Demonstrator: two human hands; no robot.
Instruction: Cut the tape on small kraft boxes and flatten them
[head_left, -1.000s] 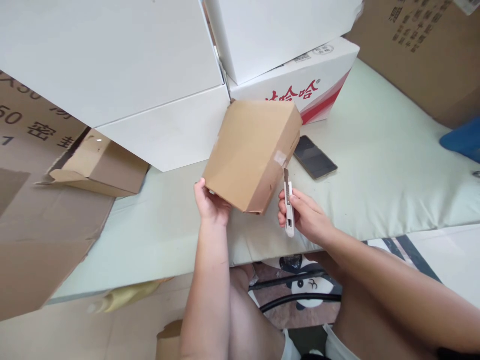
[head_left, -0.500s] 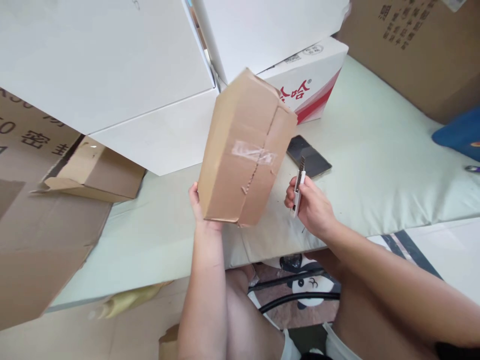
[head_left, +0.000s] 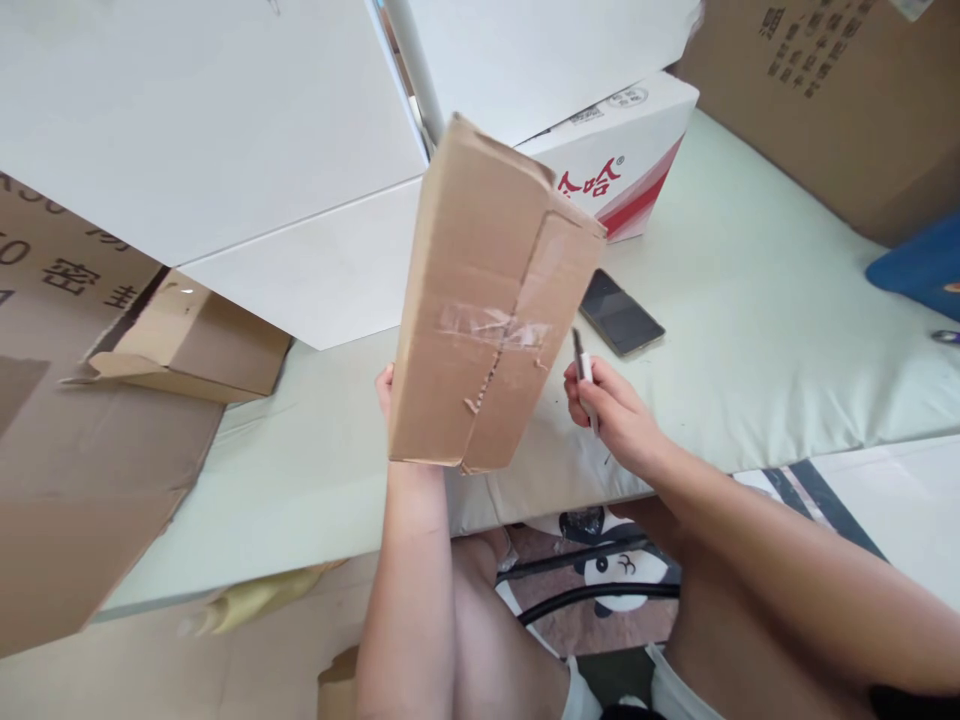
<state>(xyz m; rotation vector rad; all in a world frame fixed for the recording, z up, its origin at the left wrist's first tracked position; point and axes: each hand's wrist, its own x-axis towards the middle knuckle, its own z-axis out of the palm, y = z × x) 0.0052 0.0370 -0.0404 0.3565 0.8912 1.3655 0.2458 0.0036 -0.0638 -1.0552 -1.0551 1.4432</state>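
Observation:
A brown cardboard box (head_left: 480, 390) is held up and tilted above the table, its flap side facing me. Clear tape (head_left: 495, 328) crosses its middle seam, and torn bits of cardboard stick out along the seam. My left hand (head_left: 385, 390) grips the box from behind at its lower left; most of the fingers are hidden by it. To the right of the box, my right hand (head_left: 611, 405) is closed around a white utility knife (head_left: 586, 378) with its dark blade out, pointing up. The blade is apart from the box.
Behind the phone (head_left: 621, 312) stands a white and red carton (head_left: 626, 180). Large white boxes (head_left: 210, 120) fill the back left. A small opened carton (head_left: 202, 340) lies at left, and a big brown carton (head_left: 840, 120) is at back right. The table's pale cover (head_left: 765, 350) ends near my knees.
The cardboard box has turned so its flap side faces me more, and its lower end has come slightly nearer. My right hand has tilted the utility knife to the left.

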